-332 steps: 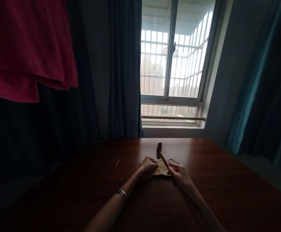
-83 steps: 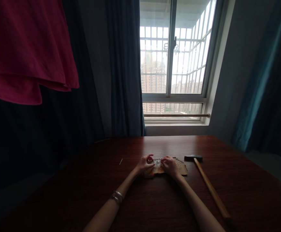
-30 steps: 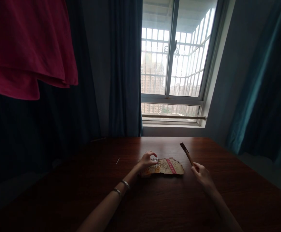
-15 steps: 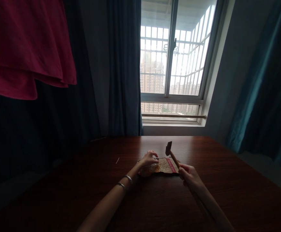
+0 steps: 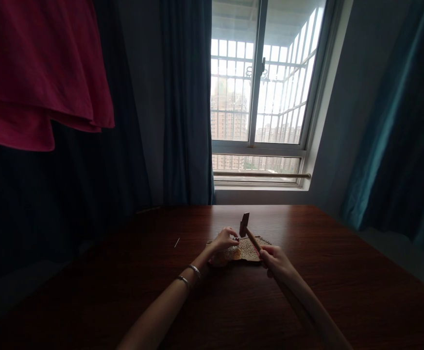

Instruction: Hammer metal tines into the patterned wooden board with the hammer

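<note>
A flat, pale wooden board (image 5: 247,252) dotted with small holes lies on the dark wooden table (image 5: 233,301). My left hand (image 5: 225,239) rests on its left part, fingers pinched on a small nail by a row of nails. My right hand (image 5: 274,258) grips the long wooden handle of a hammer (image 5: 248,233). The dark hammer head is raised just above the board, close to the fingertips of my left hand.
A single loose nail (image 5: 177,242) lies on the table to the left. A barred window (image 5: 261,92) and blue curtains (image 5: 186,102) stand behind the table. Red cloth (image 5: 40,73) hangs at the upper left. Another curtain (image 5: 397,126) hangs at the right.
My right hand lifted the hammer from the right side of the table and swung its head left, over the board and next to my left fingers. The left hand stayed on the nails.
</note>
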Demonstrator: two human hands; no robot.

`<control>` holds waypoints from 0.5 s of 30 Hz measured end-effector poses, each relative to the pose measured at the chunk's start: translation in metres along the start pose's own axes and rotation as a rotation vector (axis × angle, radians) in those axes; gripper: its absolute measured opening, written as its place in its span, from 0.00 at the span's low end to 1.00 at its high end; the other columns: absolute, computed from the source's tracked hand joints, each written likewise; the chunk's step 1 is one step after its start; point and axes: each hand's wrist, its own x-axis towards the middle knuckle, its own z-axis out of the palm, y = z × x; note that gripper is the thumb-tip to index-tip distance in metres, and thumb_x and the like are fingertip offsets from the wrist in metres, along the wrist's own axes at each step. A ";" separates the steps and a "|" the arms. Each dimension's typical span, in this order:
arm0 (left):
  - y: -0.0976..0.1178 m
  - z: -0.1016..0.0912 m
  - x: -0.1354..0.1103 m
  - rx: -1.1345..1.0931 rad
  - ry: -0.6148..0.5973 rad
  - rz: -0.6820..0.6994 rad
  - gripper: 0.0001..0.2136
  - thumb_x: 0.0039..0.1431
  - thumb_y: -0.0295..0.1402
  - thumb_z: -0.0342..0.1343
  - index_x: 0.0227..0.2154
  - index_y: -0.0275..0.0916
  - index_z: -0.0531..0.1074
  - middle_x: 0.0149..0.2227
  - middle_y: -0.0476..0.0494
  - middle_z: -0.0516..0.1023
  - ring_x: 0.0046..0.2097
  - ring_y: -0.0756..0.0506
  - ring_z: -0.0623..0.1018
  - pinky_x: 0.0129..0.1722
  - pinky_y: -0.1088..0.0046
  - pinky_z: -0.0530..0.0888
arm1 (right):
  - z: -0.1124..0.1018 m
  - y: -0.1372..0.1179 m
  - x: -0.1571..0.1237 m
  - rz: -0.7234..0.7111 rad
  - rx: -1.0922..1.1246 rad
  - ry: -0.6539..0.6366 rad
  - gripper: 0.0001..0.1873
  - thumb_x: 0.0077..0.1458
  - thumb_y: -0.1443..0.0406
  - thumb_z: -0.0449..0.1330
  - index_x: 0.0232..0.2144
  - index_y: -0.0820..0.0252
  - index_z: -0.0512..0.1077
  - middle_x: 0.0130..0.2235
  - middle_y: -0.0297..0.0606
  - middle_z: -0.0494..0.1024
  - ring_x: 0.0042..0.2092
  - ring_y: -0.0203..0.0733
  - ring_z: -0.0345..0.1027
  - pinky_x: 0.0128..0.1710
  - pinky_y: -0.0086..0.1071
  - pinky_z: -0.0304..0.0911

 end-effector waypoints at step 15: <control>0.003 0.001 -0.002 -0.064 0.017 -0.023 0.11 0.43 0.37 0.61 0.30 0.37 0.78 0.36 0.44 0.75 0.38 0.45 0.73 0.36 0.72 0.68 | 0.007 -0.007 0.008 -0.032 -0.142 0.031 0.18 0.47 0.56 0.49 0.32 0.64 0.70 0.21 0.29 0.59 0.19 0.31 0.57 0.11 0.24 0.56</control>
